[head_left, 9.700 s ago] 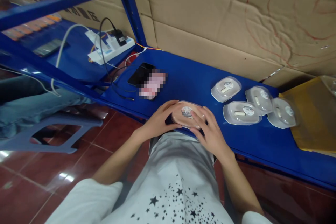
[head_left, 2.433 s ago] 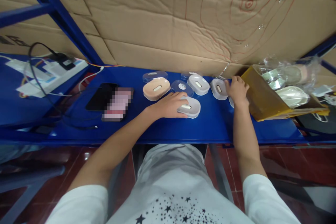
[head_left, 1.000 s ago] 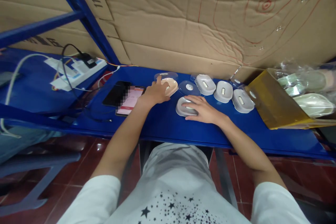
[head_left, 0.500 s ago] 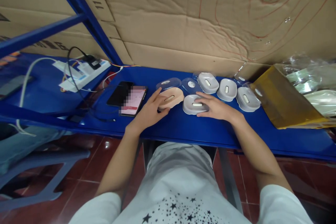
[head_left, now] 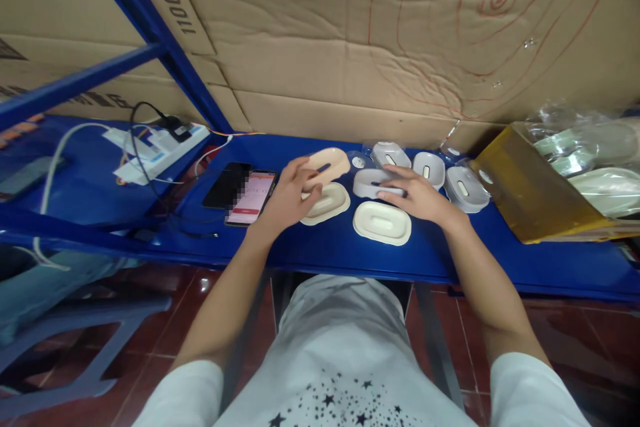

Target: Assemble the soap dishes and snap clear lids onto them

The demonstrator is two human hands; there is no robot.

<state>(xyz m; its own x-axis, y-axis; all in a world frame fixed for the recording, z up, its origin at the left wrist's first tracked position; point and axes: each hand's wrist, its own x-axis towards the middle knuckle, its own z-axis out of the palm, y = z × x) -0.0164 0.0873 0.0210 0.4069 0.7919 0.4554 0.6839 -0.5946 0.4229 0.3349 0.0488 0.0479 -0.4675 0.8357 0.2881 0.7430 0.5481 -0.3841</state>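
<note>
Peach tray [head_left: 337,160] in left fingers [head_left: 299,165], grey tray [head_left: 364,185] in right fingers [head_left: 404,184]

Phone [head_left: 257,190] left of trays [head_left: 383,232], box [head_left: 517,193] right, cardboard [head_left: 300,33] behind

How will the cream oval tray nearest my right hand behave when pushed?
The cream oval tray sits wide and low, so it'll probably slide, not roll or tip. Its thin rim suggests little weight; its moulded shape hints at stiffness.

You've four grey dishes [head_left: 466,188] at 1 o'clock; one peach dish [head_left: 334,165], two cream trays [head_left: 383,222] at 12; one lit phone [head_left: 253,197] at 11; one yellow-sided box [head_left: 515,180] at 2.
</note>
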